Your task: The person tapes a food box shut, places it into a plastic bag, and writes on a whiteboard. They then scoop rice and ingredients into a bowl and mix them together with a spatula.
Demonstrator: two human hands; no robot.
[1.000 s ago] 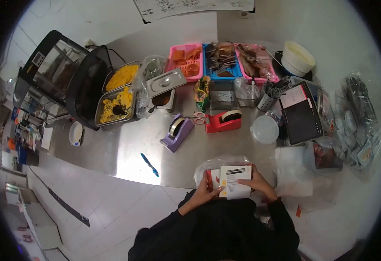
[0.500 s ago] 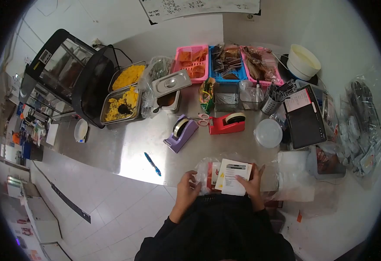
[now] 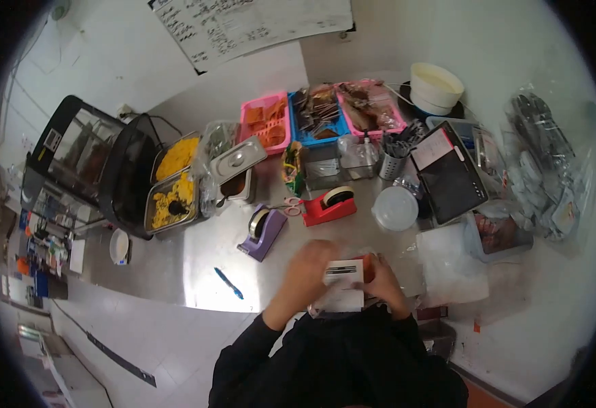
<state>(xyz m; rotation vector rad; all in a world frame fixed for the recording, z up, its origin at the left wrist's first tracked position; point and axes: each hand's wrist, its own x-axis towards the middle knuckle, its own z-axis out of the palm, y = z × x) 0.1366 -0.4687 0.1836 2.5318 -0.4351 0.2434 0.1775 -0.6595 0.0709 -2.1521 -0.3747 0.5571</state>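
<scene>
A small stack of white printed cards (image 3: 344, 299) lies close to my body at the table's front edge, with a bit of red packaging behind it. My right hand (image 3: 385, 282) grips the stack from its right side, thumb against the cards. Over the left side of the cards is my left hand (image 3: 308, 272), smeared by motion, so its fingers cannot be made out. Beyond my hands stand a purple tape dispenser (image 3: 262, 233) and a red tape dispenser (image 3: 329, 207), with pink-handled scissors (image 3: 292, 207) between them.
A blue pen (image 3: 228, 283) lies on the steel table (image 3: 202, 255). Behind are trays of yellow food (image 3: 177, 160), pink and blue baskets (image 3: 265, 122) and a round clear lid (image 3: 395, 208). A black tablet (image 3: 451, 183) and plastic bags (image 3: 451, 265) are at the right.
My left hand has moved up and right, over the cards. My right hand still holds them. The whole view has shifted and tilted.
</scene>
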